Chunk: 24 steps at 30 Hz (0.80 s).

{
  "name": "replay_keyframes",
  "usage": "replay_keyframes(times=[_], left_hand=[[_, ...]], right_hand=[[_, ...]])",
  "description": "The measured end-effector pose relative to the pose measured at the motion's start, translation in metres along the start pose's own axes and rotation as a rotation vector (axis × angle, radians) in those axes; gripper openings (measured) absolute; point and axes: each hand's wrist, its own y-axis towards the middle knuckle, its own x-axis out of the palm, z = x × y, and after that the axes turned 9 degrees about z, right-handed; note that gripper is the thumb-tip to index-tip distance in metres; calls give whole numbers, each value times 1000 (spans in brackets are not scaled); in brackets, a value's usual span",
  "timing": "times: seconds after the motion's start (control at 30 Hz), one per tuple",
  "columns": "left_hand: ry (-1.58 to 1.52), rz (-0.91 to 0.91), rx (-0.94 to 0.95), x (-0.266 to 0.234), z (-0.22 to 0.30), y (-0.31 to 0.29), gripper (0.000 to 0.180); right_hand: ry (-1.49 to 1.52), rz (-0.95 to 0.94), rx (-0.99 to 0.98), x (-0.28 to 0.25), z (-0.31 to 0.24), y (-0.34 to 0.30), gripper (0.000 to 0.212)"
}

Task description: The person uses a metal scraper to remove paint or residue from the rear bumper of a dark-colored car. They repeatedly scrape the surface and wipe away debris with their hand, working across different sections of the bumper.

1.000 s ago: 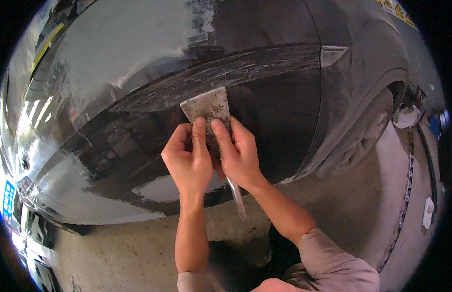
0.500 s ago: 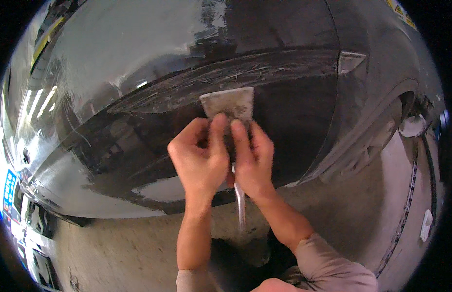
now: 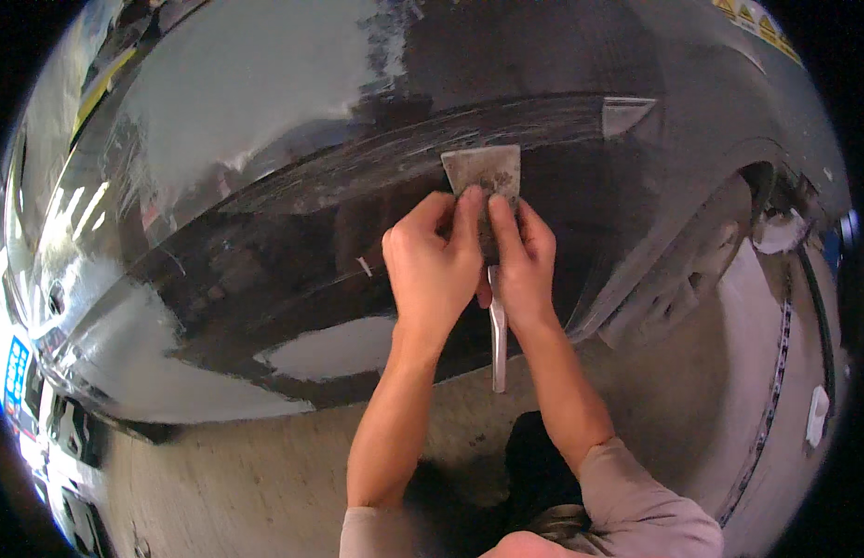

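Note:
Both my hands hold a flat scraper (image 3: 485, 169) with a wide, worn blade against the dark car body panel (image 3: 432, 279). My left hand (image 3: 435, 260) and my right hand (image 3: 522, 260) are side by side, closed, with both thumbs pressed on the blade's lower part. A slim metallic handle (image 3: 498, 344) sticks out below them; where it joins the scraper is hidden by my fingers. The blade's upper edge lies along a scratched, scuffed crease (image 3: 376, 163) of the panel. Pale grey patches (image 3: 334, 349) show beside the dark areas.
A small triangular trim piece (image 3: 627, 116) is set in the panel right of the blade. Farther right come the wheel arch (image 3: 711, 214) and a dark hose or cable (image 3: 816, 307) near the floor. Concrete floor (image 3: 236, 484) lies below the car's lower edge.
Both hands and the scraper have moved to the right and slightly up along the crease, nearer the triangular trim. The grip looks the same. The view has also shifted a little.

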Motion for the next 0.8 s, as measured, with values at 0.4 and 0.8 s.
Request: replay_keyframes(times=[0.4,0.8], left_hand=[[523,316,667,41,-24,-8,94],[584,259,779,49,2,-5,90]], right_hand=[[-48,263,26,-101,-21,-55,30],[-95,431,62,-181,-35,-87,31]])
